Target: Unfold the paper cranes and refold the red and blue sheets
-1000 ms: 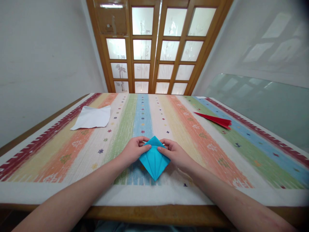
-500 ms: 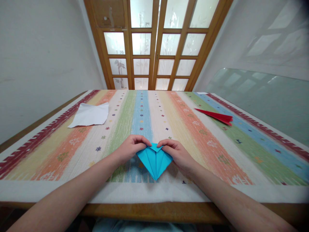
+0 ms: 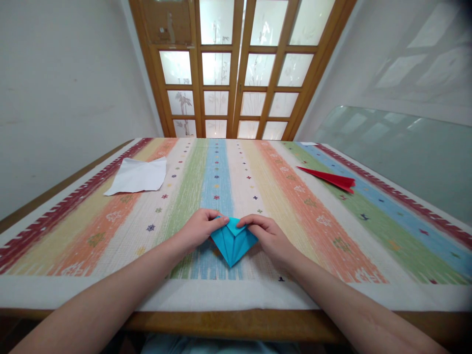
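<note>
A blue sheet of folded origami paper [image 3: 233, 244] is held between my two hands near the front of the table. Its lower end comes to a point towards me, and a small triangular flap is turned down along the top edge. My left hand [image 3: 202, 227] pinches the upper left corner, thumb on the front face. My right hand [image 3: 269, 235] grips the upper right side, with its fingertips by the flap. The fingers behind the paper are partly hidden.
A creased white sheet of paper [image 3: 138, 175] lies at the left. On the right rests a folded red paper [image 3: 328, 178] with a long narrow point. A striped tablecloth [image 3: 184, 206] covers the table, whose wooden front edge [image 3: 236, 322] is close to me.
The blue paper has shifted slightly left and its lower point has risen a little. My right fingertips have moved left with it, and my left thumb lies further over the corner.
</note>
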Tool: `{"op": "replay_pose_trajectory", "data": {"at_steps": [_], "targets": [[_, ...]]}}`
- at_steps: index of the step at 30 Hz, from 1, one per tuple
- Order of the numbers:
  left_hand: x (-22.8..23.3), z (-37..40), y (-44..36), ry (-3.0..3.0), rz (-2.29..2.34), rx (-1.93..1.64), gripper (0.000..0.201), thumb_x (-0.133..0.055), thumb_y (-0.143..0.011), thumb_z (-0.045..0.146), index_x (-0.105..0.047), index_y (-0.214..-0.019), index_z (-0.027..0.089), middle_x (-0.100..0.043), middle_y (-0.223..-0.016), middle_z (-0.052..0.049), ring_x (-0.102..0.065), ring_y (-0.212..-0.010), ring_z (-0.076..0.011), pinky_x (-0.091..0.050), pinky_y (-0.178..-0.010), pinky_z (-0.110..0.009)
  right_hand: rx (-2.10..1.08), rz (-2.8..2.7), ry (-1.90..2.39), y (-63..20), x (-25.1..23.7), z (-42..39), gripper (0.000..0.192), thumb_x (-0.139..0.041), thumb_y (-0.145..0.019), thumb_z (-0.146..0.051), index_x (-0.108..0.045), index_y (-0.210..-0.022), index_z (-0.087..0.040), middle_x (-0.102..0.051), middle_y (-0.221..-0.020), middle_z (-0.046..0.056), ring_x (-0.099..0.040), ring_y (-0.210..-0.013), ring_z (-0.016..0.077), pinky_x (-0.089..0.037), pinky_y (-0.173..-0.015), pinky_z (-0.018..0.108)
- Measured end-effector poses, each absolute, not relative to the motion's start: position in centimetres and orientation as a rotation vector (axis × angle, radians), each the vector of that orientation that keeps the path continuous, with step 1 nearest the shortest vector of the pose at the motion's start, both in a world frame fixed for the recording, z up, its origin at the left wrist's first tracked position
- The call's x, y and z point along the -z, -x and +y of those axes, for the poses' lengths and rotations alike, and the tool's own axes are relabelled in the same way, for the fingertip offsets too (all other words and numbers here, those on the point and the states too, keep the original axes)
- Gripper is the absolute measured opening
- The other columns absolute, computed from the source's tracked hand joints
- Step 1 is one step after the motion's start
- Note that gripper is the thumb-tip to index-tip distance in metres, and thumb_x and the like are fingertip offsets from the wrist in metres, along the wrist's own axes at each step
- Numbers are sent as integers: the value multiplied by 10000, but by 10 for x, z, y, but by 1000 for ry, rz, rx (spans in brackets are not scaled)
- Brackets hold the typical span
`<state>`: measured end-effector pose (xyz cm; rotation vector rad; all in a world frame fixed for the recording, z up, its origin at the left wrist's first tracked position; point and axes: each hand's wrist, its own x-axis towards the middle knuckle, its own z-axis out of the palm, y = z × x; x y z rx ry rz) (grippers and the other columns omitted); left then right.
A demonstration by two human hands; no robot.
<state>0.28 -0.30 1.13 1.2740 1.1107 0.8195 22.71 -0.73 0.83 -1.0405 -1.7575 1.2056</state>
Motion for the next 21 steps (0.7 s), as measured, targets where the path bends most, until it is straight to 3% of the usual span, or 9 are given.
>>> {"op": "replay_pose_trajectory", "data": {"at_steps": [2, 5, 10, 15, 21], "targets": [[-13, -3, -2, -1353, 1147, -829, 413, -709, -794, 545, -707, -745, 135, -603, -604, -20, -488, -525, -117, -352, -518, -236, -1224, -1738, 1030, -227, -9, -7, 259, -517, -895, -265, -729, -1043, -247, -725, -1052, 57, -645, -981, 225, -493, -849, 352], [-15, -5, -2, -1485, 1167, -834, 411, -672, -828, 542, -715, -728, 145, -604, -615, -21, -499, -560, -131, -356, -537, -243, -1303, -1694, 1046, -225, -10, -7, 302, -575, -925, -394, -663, -1170, -241, -711, -952, 52, -641, -852, 210, -496, -735, 325], [-16, -9, -5, -1626, 1215, -819, 360, -660, -843, 482, -715, -707, 152, -646, -665, -32, -551, -632, -157, -401, -582, -251, -1332, -1742, 1089, -221, -10, -7, 240, -684, -868, -445, -689, -847, -206, -665, -788, 23, -580, -721, 174, -457, -660, 294], [-18, -10, -6, -1621, 1213, -793, 276, -710, -813, 424, -775, -859, 160, -743, -804, -65, -636, -727, -197, -466, -664, -281, -1328, -1741, 1135, -220, -11, -7, 246, -677, -870, -432, -698, -801, -198, -643, -742, 17, -551, -689, 163, -427, -629, 285], [-19, -6, -3, -1527, 1201, -824, 295, -731, -796, 444, -768, -817, 153, -727, -775, -72, -621, -701, -186, -458, -627, -273, -1491, -1616, 1064, -220, -12, -9, 297, -682, -880, -475, -686, -799, -190, -613, -721, 8, -538, -658, 148, -413, -600, 272]]}}
